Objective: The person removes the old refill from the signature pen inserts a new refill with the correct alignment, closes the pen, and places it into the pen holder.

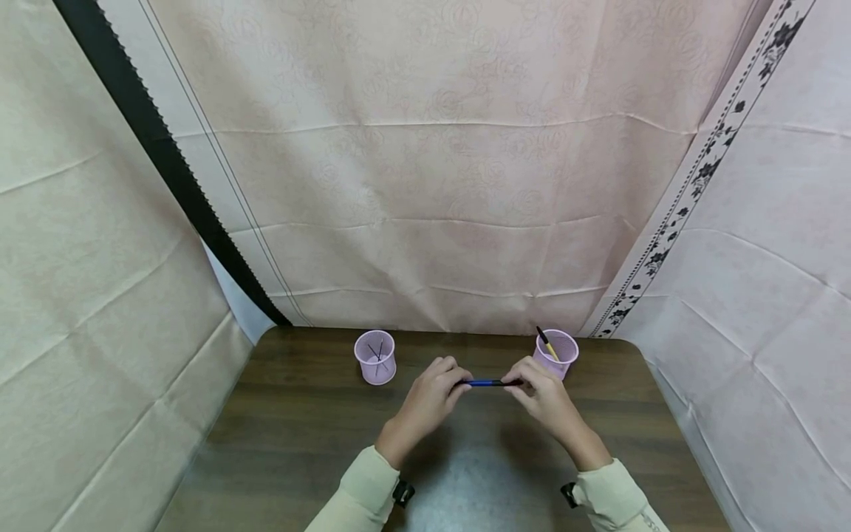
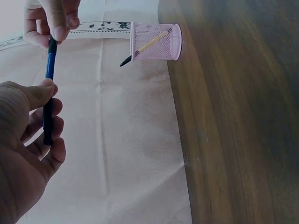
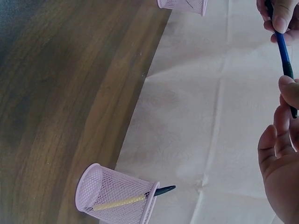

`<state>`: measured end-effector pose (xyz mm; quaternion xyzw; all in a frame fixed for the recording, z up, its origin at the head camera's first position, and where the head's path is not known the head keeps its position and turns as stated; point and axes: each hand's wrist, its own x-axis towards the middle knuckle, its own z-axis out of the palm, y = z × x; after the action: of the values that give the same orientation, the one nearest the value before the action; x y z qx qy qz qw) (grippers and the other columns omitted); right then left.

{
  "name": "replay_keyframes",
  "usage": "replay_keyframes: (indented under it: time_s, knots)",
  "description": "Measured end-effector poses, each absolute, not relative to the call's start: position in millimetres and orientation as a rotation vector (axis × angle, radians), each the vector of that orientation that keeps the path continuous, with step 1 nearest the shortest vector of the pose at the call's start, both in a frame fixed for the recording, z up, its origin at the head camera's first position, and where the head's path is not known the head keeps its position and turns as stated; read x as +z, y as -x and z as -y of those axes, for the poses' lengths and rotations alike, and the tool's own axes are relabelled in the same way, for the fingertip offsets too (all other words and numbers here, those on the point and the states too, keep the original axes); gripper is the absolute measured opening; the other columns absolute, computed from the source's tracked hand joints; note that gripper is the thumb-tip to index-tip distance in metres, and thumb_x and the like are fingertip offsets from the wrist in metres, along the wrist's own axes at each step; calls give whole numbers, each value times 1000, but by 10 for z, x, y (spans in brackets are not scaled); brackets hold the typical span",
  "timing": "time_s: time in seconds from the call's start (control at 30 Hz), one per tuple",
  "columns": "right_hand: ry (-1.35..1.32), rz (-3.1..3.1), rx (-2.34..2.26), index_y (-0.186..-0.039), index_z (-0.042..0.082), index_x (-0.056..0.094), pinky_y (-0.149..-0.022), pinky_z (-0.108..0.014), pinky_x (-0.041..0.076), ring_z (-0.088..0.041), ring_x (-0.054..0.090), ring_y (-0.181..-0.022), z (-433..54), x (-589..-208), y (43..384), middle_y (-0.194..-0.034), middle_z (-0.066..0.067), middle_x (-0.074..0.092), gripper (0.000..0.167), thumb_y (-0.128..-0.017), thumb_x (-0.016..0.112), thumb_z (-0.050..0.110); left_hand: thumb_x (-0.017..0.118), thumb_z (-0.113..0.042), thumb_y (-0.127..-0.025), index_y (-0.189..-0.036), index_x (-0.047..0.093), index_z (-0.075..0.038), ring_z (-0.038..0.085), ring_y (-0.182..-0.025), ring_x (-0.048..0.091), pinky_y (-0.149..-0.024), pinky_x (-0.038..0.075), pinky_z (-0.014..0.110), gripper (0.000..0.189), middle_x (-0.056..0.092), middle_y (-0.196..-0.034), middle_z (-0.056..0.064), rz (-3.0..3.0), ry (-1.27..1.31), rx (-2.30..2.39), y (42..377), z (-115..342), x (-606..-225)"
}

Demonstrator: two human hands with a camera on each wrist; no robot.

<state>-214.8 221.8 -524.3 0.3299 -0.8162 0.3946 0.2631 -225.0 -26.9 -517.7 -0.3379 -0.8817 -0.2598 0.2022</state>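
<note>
A blue pen [image 1: 488,383] with black ends lies level between my two hands, over the back half of the table. My left hand [image 1: 432,391] pinches its left end between thumb and fingers. At the other end, the thumb and fingertips of my right hand [image 1: 541,395] grip the black tip part. The blue barrel [image 2: 50,67] shows between the hands in the left wrist view. Just behind my right hand stands a lilac mesh cup [image 1: 567,347]; a yellow pen with a black end [image 3: 119,202] leans in it.
A second lilac mesh cup [image 1: 376,369] stands at the back left, with thin dark lines visible inside. The brown wooden table [image 1: 299,428] ends at a pale cloth [image 1: 425,185] hanging behind it. More cloth hangs along both sides.
</note>
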Motion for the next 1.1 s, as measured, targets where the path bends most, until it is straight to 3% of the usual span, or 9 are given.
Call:
replay_keyframes:
  time_s: [0.4, 0.7, 0.9, 1.1]
  knots:
    - [-849, 2196, 1060, -102, 7, 69, -69, -15, 43, -14, 58, -75, -2214, -5254, 2136, -92, -1, 67, 43, -69, 87, -13, 75, -20, -95, -101, 77, -17, 10, -86, 54, -73, 49, 24, 7, 60, -91, -6, 2432, 937, -719, 2250, 273, -5160]
    - [-801, 2396, 986, -106, 14, 74, -71, -21, 50, -3, 59, -82, -2247, -5216, 2136, -94, 2, 71, 12, -95, 72, 8, 76, -19, -94, -101, 77, -16, 12, -85, 54, -73, 49, 24, 7, 60, -90, -5, 2393, 952, -689, 2259, 282, -5120]
    - [-806, 2416, 948, -100, 12, 77, -69, -24, 53, -3, 61, -81, -2244, -5186, 2144, -91, 0, 75, 7, -97, 70, 11, 76, -19, -94, -101, 77, -16, 11, -86, 55, -73, 49, 24, 7, 60, -89, -5, 2395, 966, -652, 2265, 279, -5106]
    - [-827, 2387, 947, -99, 11, 76, -70, -23, 53, -5, 63, -82, -2235, -5185, 2148, -91, 0, 75, 10, -93, 73, 4, 77, -20, -94, -101, 77, -17, 12, -84, 53, -72, 48, 24, 8, 60, -89, -5, 2379, 983, -598, 2275, 277, -5100]
